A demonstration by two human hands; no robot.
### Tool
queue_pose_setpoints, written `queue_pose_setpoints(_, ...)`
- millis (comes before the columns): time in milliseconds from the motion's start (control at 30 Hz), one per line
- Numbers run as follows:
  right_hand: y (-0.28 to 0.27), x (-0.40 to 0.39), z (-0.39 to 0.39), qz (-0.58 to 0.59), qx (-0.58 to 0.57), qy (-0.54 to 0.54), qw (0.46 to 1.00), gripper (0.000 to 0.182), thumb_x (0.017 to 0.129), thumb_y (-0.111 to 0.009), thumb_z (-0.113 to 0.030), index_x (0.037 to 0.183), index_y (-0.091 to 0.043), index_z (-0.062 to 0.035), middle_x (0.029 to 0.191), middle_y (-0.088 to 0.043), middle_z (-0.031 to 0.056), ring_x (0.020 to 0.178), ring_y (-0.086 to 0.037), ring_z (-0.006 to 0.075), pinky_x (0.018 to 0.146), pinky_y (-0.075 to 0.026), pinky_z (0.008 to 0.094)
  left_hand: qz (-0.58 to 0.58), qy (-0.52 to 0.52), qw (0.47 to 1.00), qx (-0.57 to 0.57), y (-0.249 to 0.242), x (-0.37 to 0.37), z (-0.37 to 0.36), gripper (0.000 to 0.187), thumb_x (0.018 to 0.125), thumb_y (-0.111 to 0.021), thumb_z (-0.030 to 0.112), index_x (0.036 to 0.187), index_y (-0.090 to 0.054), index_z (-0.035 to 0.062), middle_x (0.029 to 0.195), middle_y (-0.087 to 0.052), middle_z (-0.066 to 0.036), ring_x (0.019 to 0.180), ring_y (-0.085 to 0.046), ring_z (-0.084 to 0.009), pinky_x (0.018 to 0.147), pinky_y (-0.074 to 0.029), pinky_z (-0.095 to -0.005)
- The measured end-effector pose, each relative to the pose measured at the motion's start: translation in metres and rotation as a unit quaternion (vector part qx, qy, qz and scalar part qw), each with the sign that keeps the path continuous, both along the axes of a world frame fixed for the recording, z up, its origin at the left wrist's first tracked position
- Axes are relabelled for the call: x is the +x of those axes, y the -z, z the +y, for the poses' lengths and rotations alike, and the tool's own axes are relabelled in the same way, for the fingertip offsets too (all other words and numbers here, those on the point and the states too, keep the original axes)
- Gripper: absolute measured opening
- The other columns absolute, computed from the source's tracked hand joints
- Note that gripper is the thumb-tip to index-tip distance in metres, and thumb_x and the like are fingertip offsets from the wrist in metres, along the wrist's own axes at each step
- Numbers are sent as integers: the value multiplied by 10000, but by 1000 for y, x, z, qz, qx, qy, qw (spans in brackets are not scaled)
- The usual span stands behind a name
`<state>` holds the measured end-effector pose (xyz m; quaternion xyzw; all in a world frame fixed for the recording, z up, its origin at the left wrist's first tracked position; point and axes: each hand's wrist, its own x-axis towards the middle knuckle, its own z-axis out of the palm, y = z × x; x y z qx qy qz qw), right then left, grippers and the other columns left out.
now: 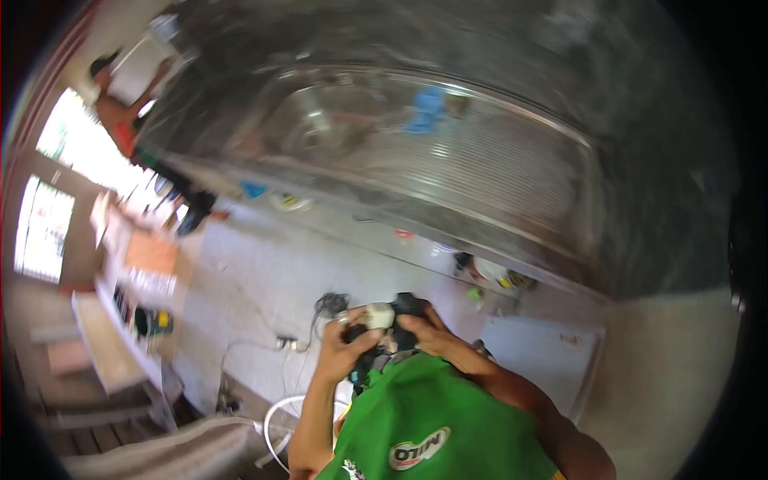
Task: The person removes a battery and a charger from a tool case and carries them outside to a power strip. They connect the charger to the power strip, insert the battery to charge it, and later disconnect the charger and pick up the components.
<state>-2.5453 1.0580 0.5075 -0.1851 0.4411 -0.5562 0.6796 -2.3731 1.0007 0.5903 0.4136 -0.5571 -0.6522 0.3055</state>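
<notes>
Close in front of the green shirt (pixel 480 408), my two hands are together at waist height. My left hand (pixel 350 344) has its thumb and fingers closed round a small whitish block-like object (pixel 380 315). My right hand (pixel 434 332) grips a black object (pixel 410 305) right beside the whitish one. Whether the two objects are joined I cannot tell. Beyond the hands runs a dark countertop (pixel 664 216) with a metal sink (pixel 320 124) and a ribbed drainboard (pixel 496 172). A blue cloth or glove (pixel 426 110) lies by the sink.
Another person (pixel 128 120) stands at the counter's far left end. On the floor (pixel 248 280) are cables (pixel 332 304), a white bucket rim (pixel 276 408) and a pale panel (pixel 536 360). Boards (pixel 104 340) stand at the left. Containers (pixel 488 270) sit beneath the counter edge.
</notes>
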Motion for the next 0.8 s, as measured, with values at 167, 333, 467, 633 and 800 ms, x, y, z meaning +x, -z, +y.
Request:
queue_pose_setpoints(167, -20, -23, -12, 106, -217, -16, 970, 699, 859, -699, -207, 1436, -357, -10, 1019, -603, 97, 843, -634, 159, 743, -523, 304, 116, 31, 982, 144, 31, -6, -14, 395, 882, -698, 241, 1166, -604, -17, 949, -669, -66, 833, -638, -153, 788, -519, -302)
queue_pose_setpoints(333, -44, -14, 6, 170, -213, 98, 957, 599, 835, -723, -159, 1358, -449, -55, 1017, -607, 92, 790, -643, 152, 746, -542, 303, 84, 158, 957, 228, 22, -10, -38, 338, 923, -650, 216, 1168, -587, -8, 997, -649, -75, 865, -628, -168, 782, -521, -301)
queue_pose_setpoints(467, -59, 24, 44, -23, -131, 227, 965, 334, 852, -737, -182, 1110, -574, -46, 957, -634, 55, 795, -634, 125, 763, -524, 285, 55, 305, 927, 209, 19, -7, -38, 266, 944, -623, 266, 1100, -615, 51, 917, -644, -48, 816, -622, -133, 726, -524, -269)
queue_pose_setpoints(633, -33, 100, 98, 31, -63, 455, 888, 362, 857, -734, -212, 1120, -567, -27, 958, -626, 30, 849, -615, 101, 762, -500, 267, -54, 467, 859, 205, 54, -10, -26, 341, 942, -634, 233, 1211, -569, 33, 990, -625, -26, 803, -570, -73, 684, -486, -221)
queue_pose_setpoints(800, -29, 140, 148, -46, -49, 594, 801, 414, 853, -739, -224, 1157, -544, -23, 902, -646, 29, 852, -612, 97, 763, -504, 269, -76, 565, 795, 206, 81, -11, 16, 258, 948, -622, 219, 1128, -515, 68, 1034, -588, -22, 926, -552, -97, 792, -466, -247)
